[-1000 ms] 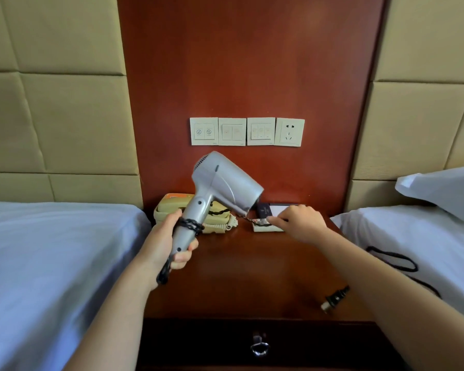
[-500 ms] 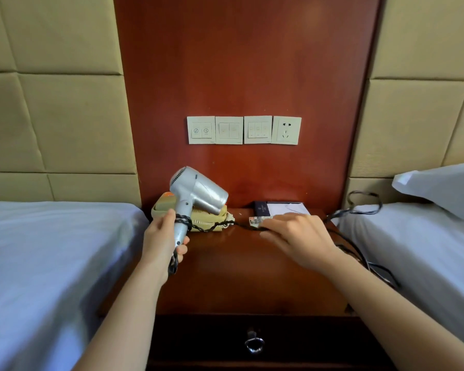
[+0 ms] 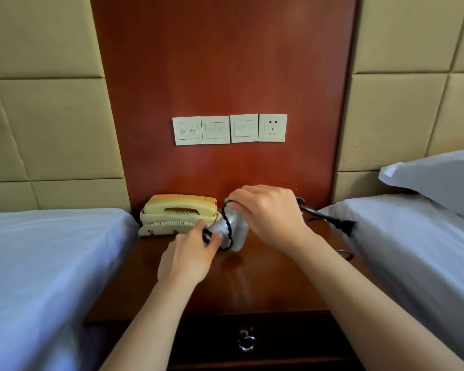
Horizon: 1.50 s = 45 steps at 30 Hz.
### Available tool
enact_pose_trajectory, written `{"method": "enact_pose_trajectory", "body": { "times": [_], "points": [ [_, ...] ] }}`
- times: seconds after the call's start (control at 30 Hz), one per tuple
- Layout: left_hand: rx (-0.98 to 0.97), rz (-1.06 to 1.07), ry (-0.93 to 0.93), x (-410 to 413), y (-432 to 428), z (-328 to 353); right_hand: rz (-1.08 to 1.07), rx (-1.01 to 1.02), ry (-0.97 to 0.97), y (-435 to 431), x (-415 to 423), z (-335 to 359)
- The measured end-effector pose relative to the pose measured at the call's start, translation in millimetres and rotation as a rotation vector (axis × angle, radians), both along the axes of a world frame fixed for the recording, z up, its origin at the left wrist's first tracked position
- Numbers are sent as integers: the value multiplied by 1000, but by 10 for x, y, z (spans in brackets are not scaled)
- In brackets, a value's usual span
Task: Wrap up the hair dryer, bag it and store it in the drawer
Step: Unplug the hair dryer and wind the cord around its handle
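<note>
Place: hair dryer (image 3: 235, 232) centre frame, above the nightstand (image 3: 252, 287).
Left hand (image 3: 186, 257): we clamp the handle.
Right hand (image 3: 268, 215): curled round the cord (image 3: 226, 219).
Handling: we judge it light, slick; springy cord, pin wraps at handle.

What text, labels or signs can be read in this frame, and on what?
No words or numbers can be read.
On the left switch plate: two round symbols, too small to read.
On the telephone: an orange strip, any print blurred.
On the hair dryer: no marking shows.
</note>
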State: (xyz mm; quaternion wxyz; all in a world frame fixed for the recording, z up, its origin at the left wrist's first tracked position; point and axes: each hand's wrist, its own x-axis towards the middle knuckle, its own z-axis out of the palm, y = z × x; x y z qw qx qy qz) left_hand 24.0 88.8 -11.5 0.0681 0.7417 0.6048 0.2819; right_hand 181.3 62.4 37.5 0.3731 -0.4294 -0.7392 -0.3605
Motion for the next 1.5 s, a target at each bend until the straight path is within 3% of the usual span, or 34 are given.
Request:
{"method": "enact_pose_trajectory", "body": {
  "times": [0.2, 0.6, 0.7, 0.77, 1.0, 1.3, 1.4, 1.5],
  "points": [
    [-56, -94, 74, 127, -51, 15, 82, 22, 43, 18, -118, 64],
    [-153, -64, 128, 225, 8, 11, 156, 70, 55, -15, -199, 104],
    [-92, -27, 178, 225, -12, 10, 159, 55, 95, -16, -144, 137],
    [-98, -10, 174, 209, -6, -7, 159, 20, 115, -12, -138, 146],
    [-344, -49, -116, 159, 157, -172, 94, -126, 85, 19, -117, 59],
    [-132, 102, -147, 137, 161, -291, -40, -680, 186, 17, 241, -143],
    [-89, 104, -91, 94, 181, -242, -183, -717, 121, -74, 378, -301],
    [-70, 84, -67, 36, 183, -202, -268, -631, 73, -192, 454, -441]
  ]
}}
